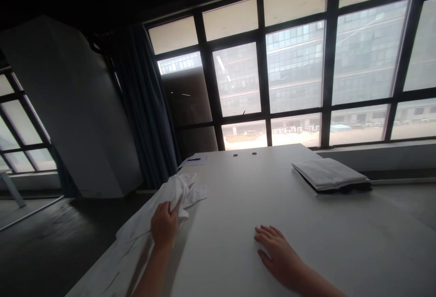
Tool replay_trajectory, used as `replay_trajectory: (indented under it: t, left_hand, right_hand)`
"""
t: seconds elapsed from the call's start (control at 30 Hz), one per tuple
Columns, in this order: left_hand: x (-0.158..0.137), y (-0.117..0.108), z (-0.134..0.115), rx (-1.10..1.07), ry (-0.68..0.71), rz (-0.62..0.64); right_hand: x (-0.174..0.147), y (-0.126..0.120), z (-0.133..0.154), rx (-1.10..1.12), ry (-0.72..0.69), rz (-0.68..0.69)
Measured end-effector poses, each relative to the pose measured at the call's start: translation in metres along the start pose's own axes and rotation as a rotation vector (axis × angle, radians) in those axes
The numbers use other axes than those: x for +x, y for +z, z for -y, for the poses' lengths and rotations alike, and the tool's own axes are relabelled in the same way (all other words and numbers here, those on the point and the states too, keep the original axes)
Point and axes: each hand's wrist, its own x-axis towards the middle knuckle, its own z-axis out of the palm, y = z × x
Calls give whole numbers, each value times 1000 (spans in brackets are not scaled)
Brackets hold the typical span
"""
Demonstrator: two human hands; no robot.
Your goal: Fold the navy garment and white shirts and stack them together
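Cloth point(167, 193) lies left of the folded stack point(330, 172).

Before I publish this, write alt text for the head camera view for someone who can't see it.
A person's left hand grips crumpled white cloth at the left of a white table, while the open right hand is palm-down over its near part. Farther back on the right lies folded white and black fabric, with large windows beyond.

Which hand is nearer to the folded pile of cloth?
Right. The right hand is in front and to the left of the folded pile; the left hand is much farther left, holding the crumpled white cloth.
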Motion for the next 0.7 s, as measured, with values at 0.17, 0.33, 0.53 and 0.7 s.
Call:
replay_trajectory:
  t: [0.17, 0.33, 0.53, 0.7]
  left_hand:
    - [4, -30, -77, -288, 28, -85]
    - [-38, -66, -167, -673, 234, 435]
    - [-96, -63, -205, -495, 656, 1113]
    - [-119, -20, -187, -309, 680, 1073]
  right_hand:
    - [4, 12, -13, 153, 42, -178]
    - [10, 24, -32, 497, 18, -474]
    - [17, 21, -41, 444, 191, -761]
    - [25, 0, -67, 405, 250, -726]
